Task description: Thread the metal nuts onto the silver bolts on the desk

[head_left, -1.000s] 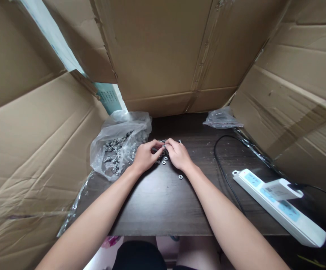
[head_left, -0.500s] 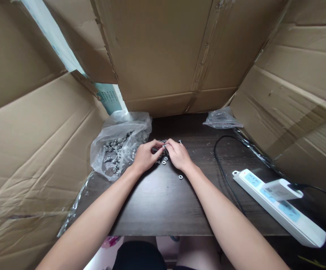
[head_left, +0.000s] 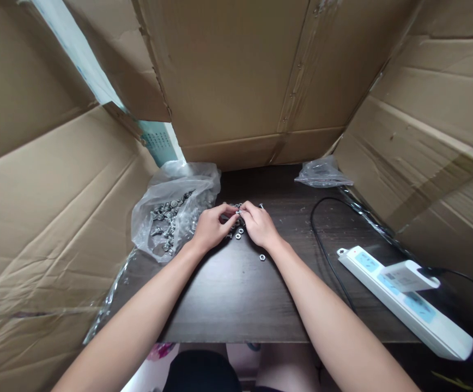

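My left hand (head_left: 213, 224) and my right hand (head_left: 256, 222) meet over the middle of the dark table, both closed in a pinch. Between their fingertips is a small silvery bolt (head_left: 238, 212), partly hidden by the fingers; whether a nut sits on it is too small to tell. Under and between the hands lies a small pile of nuts and bolts, mostly covered. Two loose nuts (head_left: 239, 234) show just below the fingers. Another nut (head_left: 262, 257) lies alone beside my right wrist. One bolt (head_left: 261, 206) stands just beyond my right hand.
To the left, a clear plastic bag (head_left: 150, 218) lies open with many metal bolts inside. An folded clear bag (head_left: 323, 173) rests at the back right. A white power strip (head_left: 408, 305) with a plugged-in charger and a black cable (head_left: 313, 218) lie right. Cardboard walls (head_left: 236, 81) enclose the table.
Almost nothing differs. Both hands stay in the same place with the same pinch, and the loose nuts and bags have not moved.
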The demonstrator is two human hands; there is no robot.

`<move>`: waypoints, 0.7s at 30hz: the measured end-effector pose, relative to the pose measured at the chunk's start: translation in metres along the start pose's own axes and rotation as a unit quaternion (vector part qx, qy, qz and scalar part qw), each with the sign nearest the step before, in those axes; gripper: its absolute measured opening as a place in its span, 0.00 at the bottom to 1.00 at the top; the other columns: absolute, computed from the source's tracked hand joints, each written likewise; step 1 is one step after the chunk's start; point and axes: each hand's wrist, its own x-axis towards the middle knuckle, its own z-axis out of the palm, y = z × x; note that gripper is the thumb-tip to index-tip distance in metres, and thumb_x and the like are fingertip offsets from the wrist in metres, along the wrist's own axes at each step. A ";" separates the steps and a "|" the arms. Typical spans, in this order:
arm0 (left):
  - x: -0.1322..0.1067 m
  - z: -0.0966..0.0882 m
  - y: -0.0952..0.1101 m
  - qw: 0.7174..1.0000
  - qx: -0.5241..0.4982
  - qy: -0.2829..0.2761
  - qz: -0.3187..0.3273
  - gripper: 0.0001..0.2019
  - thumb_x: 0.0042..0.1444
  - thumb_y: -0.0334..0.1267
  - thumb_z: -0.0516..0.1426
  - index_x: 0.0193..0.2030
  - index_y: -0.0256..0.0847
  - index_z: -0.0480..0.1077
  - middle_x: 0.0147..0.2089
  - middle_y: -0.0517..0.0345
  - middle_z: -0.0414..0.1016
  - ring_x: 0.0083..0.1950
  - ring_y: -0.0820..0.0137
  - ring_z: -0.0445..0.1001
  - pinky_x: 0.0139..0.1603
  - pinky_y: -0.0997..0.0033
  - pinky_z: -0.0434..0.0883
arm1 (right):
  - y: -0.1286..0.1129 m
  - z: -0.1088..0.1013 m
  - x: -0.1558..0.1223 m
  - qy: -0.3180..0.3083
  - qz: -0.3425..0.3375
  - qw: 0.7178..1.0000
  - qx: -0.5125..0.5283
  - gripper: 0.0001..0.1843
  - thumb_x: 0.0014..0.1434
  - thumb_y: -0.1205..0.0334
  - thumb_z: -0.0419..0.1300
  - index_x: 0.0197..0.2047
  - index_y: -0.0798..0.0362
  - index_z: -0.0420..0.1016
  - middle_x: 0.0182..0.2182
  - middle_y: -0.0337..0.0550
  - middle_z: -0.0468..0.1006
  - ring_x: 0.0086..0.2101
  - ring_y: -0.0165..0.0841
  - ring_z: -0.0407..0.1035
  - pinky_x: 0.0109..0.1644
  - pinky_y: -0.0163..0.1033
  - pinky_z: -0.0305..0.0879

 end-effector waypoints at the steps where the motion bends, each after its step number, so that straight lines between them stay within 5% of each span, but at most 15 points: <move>1: 0.000 0.000 0.000 1.000 0.000 0.000 0.001 0.06 0.62 0.37 0.60 0.43 0.41 0.79 0.39 0.58 0.84 0.39 0.69 0.82 0.40 0.72 0.76 | 0.000 0.000 0.000 -0.002 0.001 1.000 -0.001 0.12 0.66 0.57 0.46 0.36 0.49 0.68 0.32 0.43 0.76 0.35 0.39 0.70 0.40 0.39 0.57; 21: -0.001 -0.001 0.002 1.000 -0.015 -0.007 -0.011 0.07 0.62 0.38 0.61 0.44 0.41 0.79 0.40 0.58 0.84 0.39 0.68 0.82 0.41 0.72 0.77 | -0.001 0.000 0.000 -0.002 -0.017 1.000 -0.015 0.15 0.69 0.59 0.45 0.31 0.50 0.64 0.30 0.43 0.74 0.33 0.37 0.68 0.38 0.38 0.55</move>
